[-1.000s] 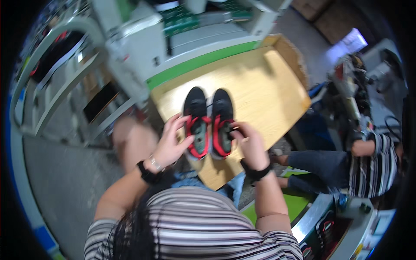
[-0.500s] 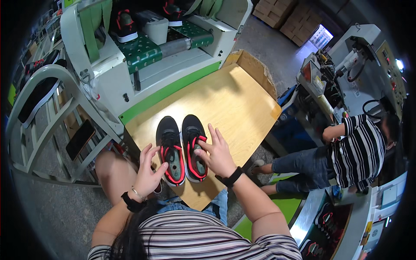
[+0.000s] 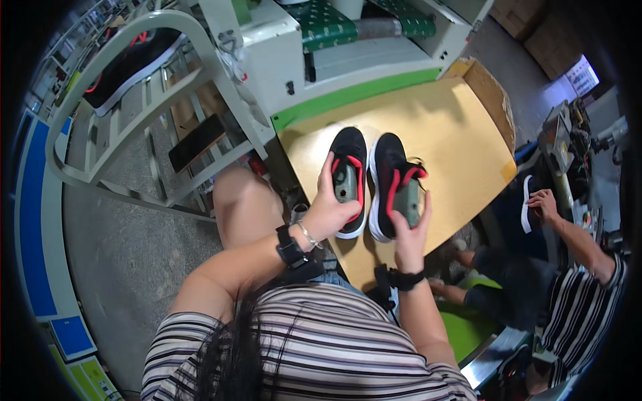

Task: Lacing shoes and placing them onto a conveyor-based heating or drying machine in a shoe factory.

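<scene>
Two black sneakers with red lining and white soles stand side by side on a wood-coloured board, toes pointing away from me. A grey-green last with holes fills each opening. The left sneaker (image 3: 350, 144) is gripped at its heel by my left hand (image 3: 329, 212), fingers along its outer side and thumb near the collar. My right hand (image 3: 410, 234) grips the right sneaker (image 3: 386, 157) around its heel, thumb on the inner side and fingers on the outer. That sneaker tilts, showing its white sole edge; its tongue and lace stick up. My fingertips are partly hidden.
The wooden board (image 3: 461, 134) adjoins a white-and-green machine with a green conveyor belt (image 3: 328, 25). At left a metal rack (image 3: 100, 157) holds a phone (image 3: 197, 142) and another black sneaker (image 3: 127, 67). A co-worker (image 3: 582, 314) at right holds a shoe (image 3: 528, 204).
My hands have closed from hovering over the sneakers to gripping their heels. The right sneaker now tilts. My view has swung left, and the co-worker now holds up a shoe.
</scene>
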{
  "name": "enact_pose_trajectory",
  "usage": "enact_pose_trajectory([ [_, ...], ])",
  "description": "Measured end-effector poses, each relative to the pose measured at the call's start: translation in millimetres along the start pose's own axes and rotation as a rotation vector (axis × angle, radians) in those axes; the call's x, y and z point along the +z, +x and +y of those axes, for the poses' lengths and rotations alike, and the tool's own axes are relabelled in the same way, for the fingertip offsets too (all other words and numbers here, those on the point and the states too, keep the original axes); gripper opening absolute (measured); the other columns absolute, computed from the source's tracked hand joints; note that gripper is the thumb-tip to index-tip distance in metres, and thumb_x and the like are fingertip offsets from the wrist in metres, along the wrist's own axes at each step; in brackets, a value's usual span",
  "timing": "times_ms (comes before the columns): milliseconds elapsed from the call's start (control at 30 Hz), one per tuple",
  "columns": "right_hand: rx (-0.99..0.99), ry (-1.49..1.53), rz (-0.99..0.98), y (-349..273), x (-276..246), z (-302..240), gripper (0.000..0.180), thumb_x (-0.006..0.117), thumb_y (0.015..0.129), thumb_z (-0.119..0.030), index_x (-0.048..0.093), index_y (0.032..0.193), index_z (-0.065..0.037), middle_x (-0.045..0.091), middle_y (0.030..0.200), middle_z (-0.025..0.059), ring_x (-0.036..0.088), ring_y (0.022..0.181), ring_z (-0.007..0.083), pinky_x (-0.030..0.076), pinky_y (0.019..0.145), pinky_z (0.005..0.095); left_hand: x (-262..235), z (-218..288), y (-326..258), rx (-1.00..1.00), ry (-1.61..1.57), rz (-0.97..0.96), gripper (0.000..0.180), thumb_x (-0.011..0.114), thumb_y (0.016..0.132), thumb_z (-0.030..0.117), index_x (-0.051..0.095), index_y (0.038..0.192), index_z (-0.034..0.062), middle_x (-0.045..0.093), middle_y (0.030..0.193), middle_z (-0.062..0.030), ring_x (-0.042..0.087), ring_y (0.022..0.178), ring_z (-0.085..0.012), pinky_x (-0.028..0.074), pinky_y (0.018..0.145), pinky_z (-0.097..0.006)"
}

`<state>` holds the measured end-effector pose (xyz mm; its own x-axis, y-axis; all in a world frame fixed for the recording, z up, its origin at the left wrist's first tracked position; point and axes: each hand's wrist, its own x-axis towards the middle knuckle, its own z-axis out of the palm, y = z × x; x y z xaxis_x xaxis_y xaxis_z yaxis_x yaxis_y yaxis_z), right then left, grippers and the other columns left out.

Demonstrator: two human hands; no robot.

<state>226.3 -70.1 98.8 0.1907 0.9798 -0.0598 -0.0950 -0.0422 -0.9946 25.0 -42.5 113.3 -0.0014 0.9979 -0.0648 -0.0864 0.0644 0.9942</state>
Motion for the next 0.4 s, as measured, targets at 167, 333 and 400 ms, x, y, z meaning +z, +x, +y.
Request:
enact_pose_trajectory([
  [167,0.042,0.435,-0.005,38,-7,-70,0.067,0.058,0.093,-0.004,0.035,0.155,-0.002,0.048,0.150,0.0158,0.050,0.136,0.0274,0.041,0.113,0.0393,-34,77,24,-0.191,-0.686,-0.117,0.086,0.062,0.081,-0.006,0.025,0.157,0.0086,0.052,0.134,-0.0063,0.056,0.115,-0.0163,0.049,0.099,-0.033],
  [333,-0.348,0.236,-0.185,152,30,-195,0.078,0.062,0.095,-0.009,0.020,0.161,-0.003,0.051,0.144,0.0173,0.056,0.126,0.0240,0.045,0.108,0.0365,-15,173,72,0.433,-0.361,0.057,0.093,0.061,0.085,-0.003,0.010,0.162,0.0045,0.048,0.142,-0.0079,0.050,0.122,-0.0148,0.040,0.107,-0.028],
  [400,-0.533,0.120,-0.223,234,43,-219,0.086,0.063,0.096,-0.010,0.010,0.164,-0.013,0.055,0.138,0.0191,0.062,0.120,0.0251,0.050,0.104,0.0373,-1,189,122,0.618,-0.153,0.244,0.096,0.066,0.086,0.004,0.008,0.163,0.0050,0.032,0.153,-0.0078,0.039,0.133,-0.0183,0.036,0.111,-0.029],
])
